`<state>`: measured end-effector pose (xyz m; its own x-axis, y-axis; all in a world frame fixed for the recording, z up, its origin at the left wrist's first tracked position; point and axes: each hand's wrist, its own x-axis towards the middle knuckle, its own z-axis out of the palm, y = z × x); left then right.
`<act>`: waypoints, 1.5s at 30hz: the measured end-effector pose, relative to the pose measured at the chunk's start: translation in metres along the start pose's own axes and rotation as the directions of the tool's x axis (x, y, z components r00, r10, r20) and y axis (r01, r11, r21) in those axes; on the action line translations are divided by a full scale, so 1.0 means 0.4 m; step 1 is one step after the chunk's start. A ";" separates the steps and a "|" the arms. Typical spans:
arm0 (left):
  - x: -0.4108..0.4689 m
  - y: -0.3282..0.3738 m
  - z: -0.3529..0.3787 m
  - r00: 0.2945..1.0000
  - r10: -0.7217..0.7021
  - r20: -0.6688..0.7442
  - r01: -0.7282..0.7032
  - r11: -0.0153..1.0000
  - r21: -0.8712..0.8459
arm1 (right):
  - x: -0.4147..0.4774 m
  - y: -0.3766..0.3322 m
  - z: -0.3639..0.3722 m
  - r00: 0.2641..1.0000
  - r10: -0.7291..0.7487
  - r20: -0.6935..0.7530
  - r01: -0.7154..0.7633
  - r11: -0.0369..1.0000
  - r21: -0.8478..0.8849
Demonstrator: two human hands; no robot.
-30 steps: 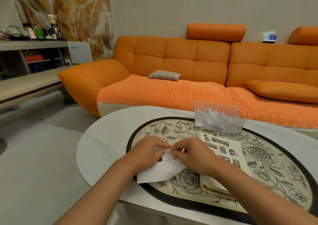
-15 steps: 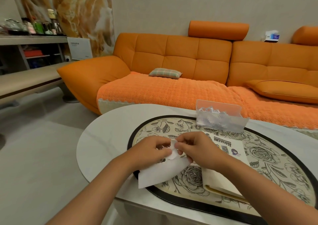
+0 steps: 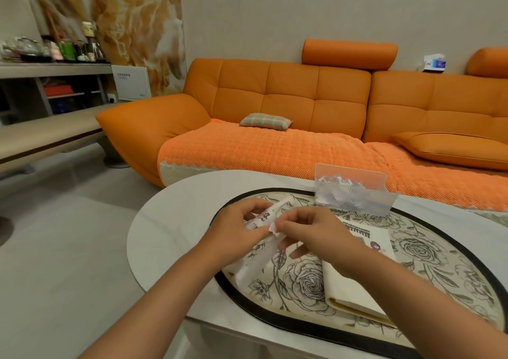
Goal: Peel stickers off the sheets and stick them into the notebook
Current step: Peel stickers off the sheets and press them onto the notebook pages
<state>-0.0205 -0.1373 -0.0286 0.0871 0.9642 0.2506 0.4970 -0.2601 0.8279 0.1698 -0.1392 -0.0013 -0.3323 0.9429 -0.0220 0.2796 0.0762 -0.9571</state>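
We hold the sticker sheet just above the near left part of the floral mat, tilted, with its printed face partly turned up; our left hand grips it along its left edge, fingers curled round the paper; our right hand pinches a small white sticker at the sheet's upper right edge between thumb and forefinger, its other fingers loosely spread below; we cannot tell whether the sticker has come fully off the sheet. The notebook lies open on the mat's middle, right of the sheet and partly beneath our right forearm, with several stickers on its far page. 1 clear plastic box holding pale paper scraps stands at the mat's far edge. The mat rests on a white oval table; beyond the mat stands an orange sofa with 1 small plaid cushion on its seat.
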 end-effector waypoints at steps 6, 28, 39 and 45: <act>-0.006 0.029 0.006 0.995 -0.078 0.064 0.093 0.959 -0.267 | 0.002 -0.004 0.019 0.990 -0.033 -0.134 0.045 0.995 0.088; -0.014 0.053 0.017 0.935 0.326 -0.143 -0.289 0.929 0.230 | 0.021 -0.021 -0.043 0.973 0.229 -0.005 -0.220 0.942 0.253; 0.013 0.004 0.012 0.974 0.125 -0.191 -0.001 0.839 0.544 | 0.009 -0.008 -0.073 0.992 0.129 0.010 -0.129 0.986 0.101; -0.004 0.075 0.057 1.000 0.013 -0.010 -0.012 0.992 0.126 | 0.004 0.004 -0.075 0.998 -0.031 -0.059 0.022 0.989 -0.144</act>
<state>0.0138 -0.1457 -0.0156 0.0847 0.9601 0.2665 0.6008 -0.2626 0.7550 0.1966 -0.1278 0.0058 -0.2871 0.9576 0.0248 0.3988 0.1431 -0.9058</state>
